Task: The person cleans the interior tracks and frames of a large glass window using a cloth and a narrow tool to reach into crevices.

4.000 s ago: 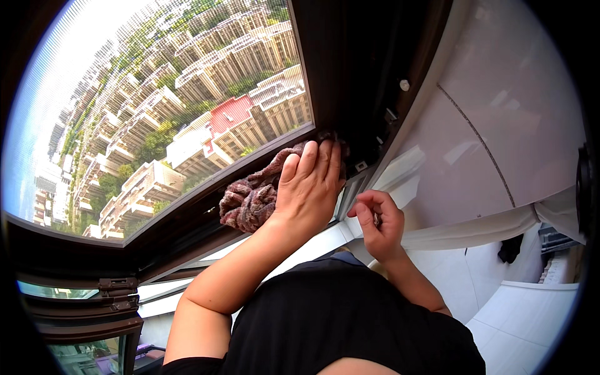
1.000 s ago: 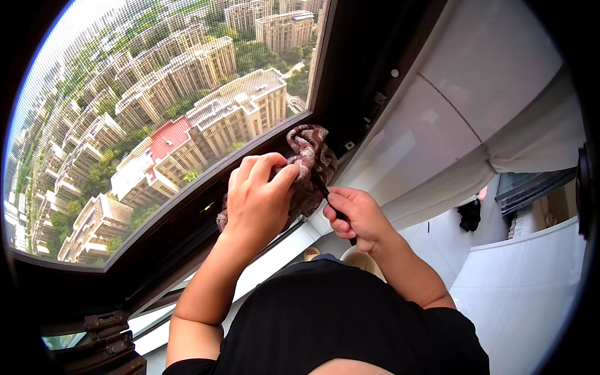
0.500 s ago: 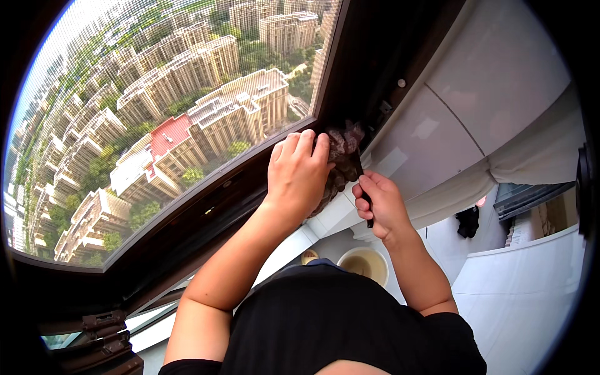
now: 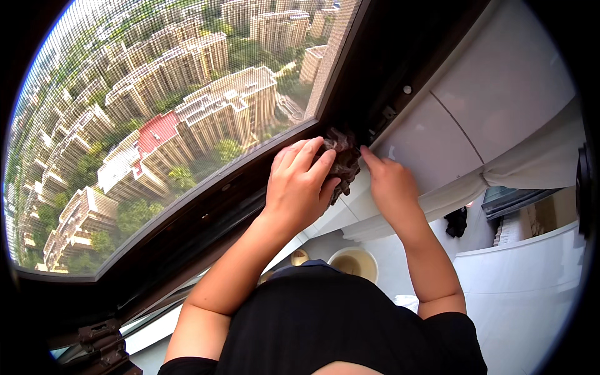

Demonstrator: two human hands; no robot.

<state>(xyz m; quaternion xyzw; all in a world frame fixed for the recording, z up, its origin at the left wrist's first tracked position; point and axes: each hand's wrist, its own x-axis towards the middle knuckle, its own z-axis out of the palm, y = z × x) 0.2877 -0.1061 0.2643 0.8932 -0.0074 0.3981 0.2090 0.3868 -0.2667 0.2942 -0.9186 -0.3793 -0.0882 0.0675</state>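
Observation:
A crumpled, shiny brown cloth is bunched in the lower corner of the dark window frame. My left hand grips it from the left, fingers bent over its top and thumb below. Just right of the cloth, my right hand points its index finger into the corner, the other fingers curled under. A small dark tip shows by that fingertip; the rest of the thin dark tool is hidden by the hand.
Beyond the window's mesh screen are tower blocks far below. White wall tiles rise at right, above a pale curtain. A cream bucket stands on the floor in front of me. Dark hinges sit at lower left.
My right hand has moved up toward the frame corner, its index finger now stretched forward. The tool's dark handle, seen before, is now hidden. My left hand stays on the cloth.

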